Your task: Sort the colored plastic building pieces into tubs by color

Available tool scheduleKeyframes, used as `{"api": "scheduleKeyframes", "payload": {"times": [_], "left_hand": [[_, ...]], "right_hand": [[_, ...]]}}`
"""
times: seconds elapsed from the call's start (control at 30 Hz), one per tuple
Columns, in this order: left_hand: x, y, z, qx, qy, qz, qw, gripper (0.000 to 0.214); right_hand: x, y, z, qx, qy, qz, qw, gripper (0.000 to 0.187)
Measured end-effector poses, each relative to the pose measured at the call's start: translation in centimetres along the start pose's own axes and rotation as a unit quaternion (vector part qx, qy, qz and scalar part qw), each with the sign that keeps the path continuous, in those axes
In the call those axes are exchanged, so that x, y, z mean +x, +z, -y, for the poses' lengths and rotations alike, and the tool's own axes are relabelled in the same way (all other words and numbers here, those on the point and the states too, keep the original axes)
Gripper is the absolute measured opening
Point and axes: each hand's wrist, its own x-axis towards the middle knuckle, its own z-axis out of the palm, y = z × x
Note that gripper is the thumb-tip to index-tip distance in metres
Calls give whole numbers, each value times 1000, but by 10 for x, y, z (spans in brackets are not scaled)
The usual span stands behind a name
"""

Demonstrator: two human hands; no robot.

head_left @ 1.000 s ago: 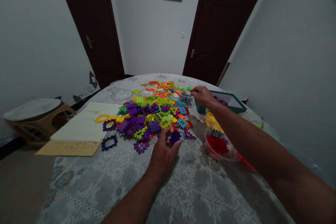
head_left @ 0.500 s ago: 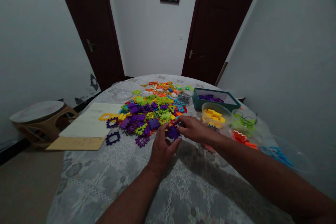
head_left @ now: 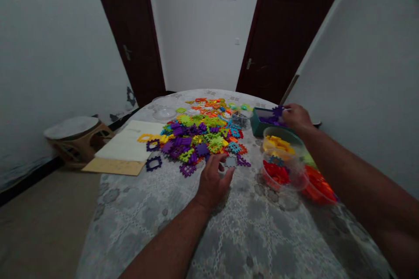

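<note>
My right hand (head_left: 297, 117) pinches a purple notched plastic building piece (head_left: 277, 111) above the dark green box (head_left: 259, 130), where more purple pieces (head_left: 269, 120) lie. Near the front of the mixed heap, my left hand (head_left: 213, 181) rests with thumb and fingers apart. Just beyond its fingertips is a grey square piece (head_left: 231, 162); whether they touch it I cannot tell. A purple piece (head_left: 242, 161) lies to the right of the grey one. The heap (head_left: 196, 139) holds purple, lime, yellow, orange and blue pieces.
Clear tubs on the right hold yellow pieces (head_left: 278, 144), red pieces (head_left: 276, 172) and orange-red pieces (head_left: 317, 185). White paper (head_left: 129, 141) and a tan strip (head_left: 113, 166) lie at the left of the patterned tablecloth (head_left: 157, 222). A wooden stool (head_left: 77, 141) stands beyond the left edge.
My right hand has moved from beside my left hand to the green box, carrying the purple piece. My left hand has let go and stays by the heap. The view has shifted.
</note>
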Motion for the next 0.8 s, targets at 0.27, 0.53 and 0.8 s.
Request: {"api": "scheduleKeyframes", "payload": {"times": [0.27,0.53,0.8], "left_hand": [[-2,1,-1,28,-15,-39,999,27],[16,-37,1,142,-44,-180,972,31],[40,-97,41,414,-185,-153,878,59]], "right_hand": [[-117,12,63,45,-246,67,966,33],[-236,106,83,24,-246,52,968,58],[-226,138,71,-63,-136,43,988,62]]}}
